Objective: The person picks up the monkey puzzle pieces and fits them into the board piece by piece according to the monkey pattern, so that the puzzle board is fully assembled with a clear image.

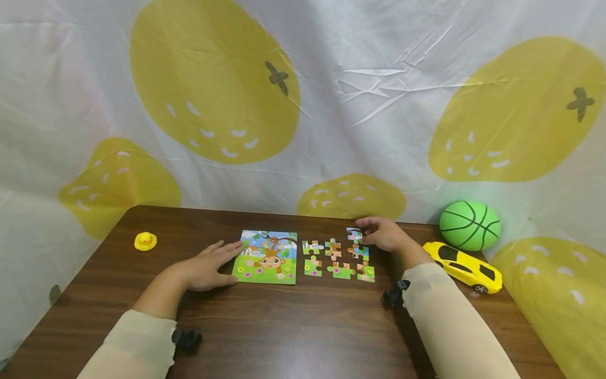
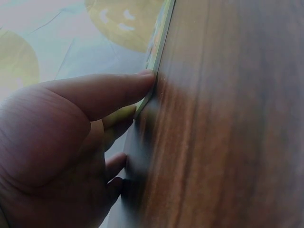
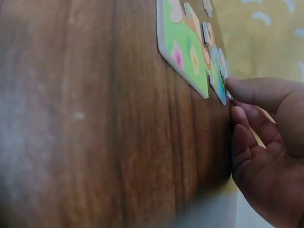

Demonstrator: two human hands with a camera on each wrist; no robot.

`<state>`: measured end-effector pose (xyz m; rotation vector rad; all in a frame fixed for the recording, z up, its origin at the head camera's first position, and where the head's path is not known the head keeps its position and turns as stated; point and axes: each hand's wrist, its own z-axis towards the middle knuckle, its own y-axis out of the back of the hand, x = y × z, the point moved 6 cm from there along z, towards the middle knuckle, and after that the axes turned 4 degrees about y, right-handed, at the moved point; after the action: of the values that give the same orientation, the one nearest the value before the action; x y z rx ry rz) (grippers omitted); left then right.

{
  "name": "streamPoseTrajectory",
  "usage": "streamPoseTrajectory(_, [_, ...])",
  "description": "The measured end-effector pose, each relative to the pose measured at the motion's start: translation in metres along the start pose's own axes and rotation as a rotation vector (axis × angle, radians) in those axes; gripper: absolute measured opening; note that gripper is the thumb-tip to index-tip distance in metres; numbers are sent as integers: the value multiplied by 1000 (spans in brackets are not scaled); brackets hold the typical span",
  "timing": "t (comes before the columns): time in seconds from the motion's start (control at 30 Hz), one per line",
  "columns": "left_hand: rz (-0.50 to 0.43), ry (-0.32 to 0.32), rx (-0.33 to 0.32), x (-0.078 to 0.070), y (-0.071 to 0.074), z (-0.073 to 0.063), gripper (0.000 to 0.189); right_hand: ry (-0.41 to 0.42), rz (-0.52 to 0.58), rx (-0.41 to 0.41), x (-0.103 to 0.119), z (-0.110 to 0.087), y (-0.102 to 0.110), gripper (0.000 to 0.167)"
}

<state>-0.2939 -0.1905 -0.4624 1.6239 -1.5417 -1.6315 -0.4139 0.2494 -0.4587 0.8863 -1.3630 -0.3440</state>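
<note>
A square monkey picture board (image 1: 266, 258) lies flat on the brown table. My left hand (image 1: 208, 267) rests along its left side with fingers extended, and in the left wrist view the thumb (image 2: 135, 85) touches the board's edge. To the right, several loose jigsaw pieces with parts of a monkey picture lie in rough rows, among them a flower piece (image 1: 312, 266) and a bottom corner piece (image 1: 366, 273). At the far right of the rows, my right hand (image 1: 384, 234) pinches the top corner puzzle piece (image 1: 353, 233) between thumb and forefinger, partly covering it.
A yellow toy car (image 1: 466, 267) stands right of the right forearm, with a green ball (image 1: 470, 225) behind it. A yellow rubber duck (image 1: 145, 241) sits at the far left of the table (image 1: 284, 331). A fruit-printed curtain (image 1: 331, 142) hangs behind the back edge.
</note>
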Motion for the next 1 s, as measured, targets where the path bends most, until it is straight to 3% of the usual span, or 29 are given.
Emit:
streamPoseTrajectory(0.5, [3, 2, -2, -1, 1, 0, 84, -31, -127, 7, -3, 6, 3, 54])
streamPoseTrajectory(1.0, [-4, 1, -3, -1, 0, 0, 84, -40, -115, -57, -3, 8, 2, 50])
